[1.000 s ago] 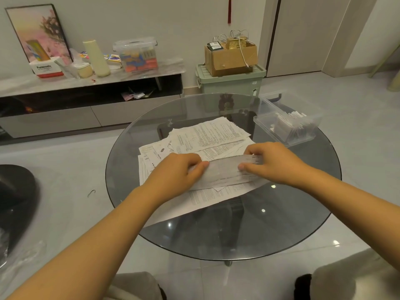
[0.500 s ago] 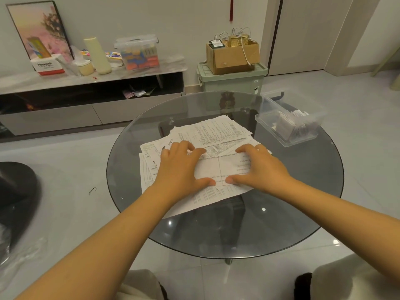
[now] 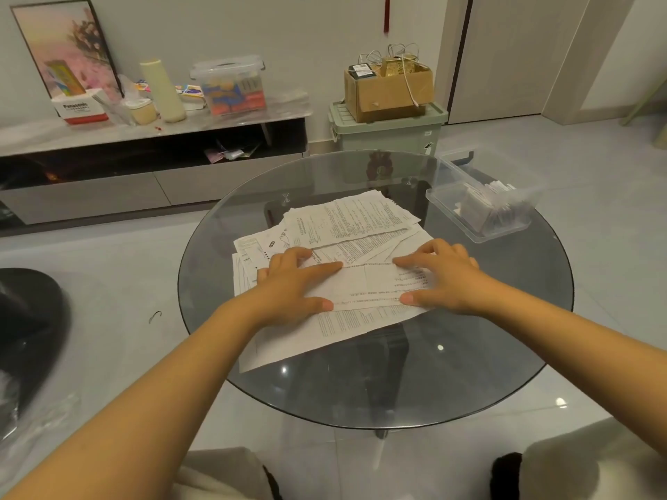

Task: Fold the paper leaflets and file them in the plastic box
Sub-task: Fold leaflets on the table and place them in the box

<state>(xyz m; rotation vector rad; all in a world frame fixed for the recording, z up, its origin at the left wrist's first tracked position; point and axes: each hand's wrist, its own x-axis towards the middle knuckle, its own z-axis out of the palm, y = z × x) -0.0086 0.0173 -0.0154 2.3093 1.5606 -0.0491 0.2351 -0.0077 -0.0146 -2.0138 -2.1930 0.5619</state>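
A folded leaflet (image 3: 366, 285) lies as a long white strip on top of a loose pile of printed leaflets (image 3: 346, 225) in the middle of the round glass table (image 3: 487, 355). My left hand (image 3: 292, 286) presses flat on the strip's left end, fingers spread. My right hand (image 3: 442, 276) presses flat on its right end, thumb at the near edge. A clear plastic box (image 3: 483, 207) with several folded leaflets standing in it sits at the table's far right, apart from both hands.
Behind the table are a green storage bin (image 3: 386, 131) with a cardboard box (image 3: 388, 88) on it and a low TV cabinet (image 3: 151, 138) carrying a lidded clear container, a cream cylinder and a picture frame. A dark round object (image 3: 29, 330) lies on the floor at left.
One second ago both hands held the leaflet lifted and were folding it over. It now lies flat on the pile, and both hands have spread out and slid apart along it.
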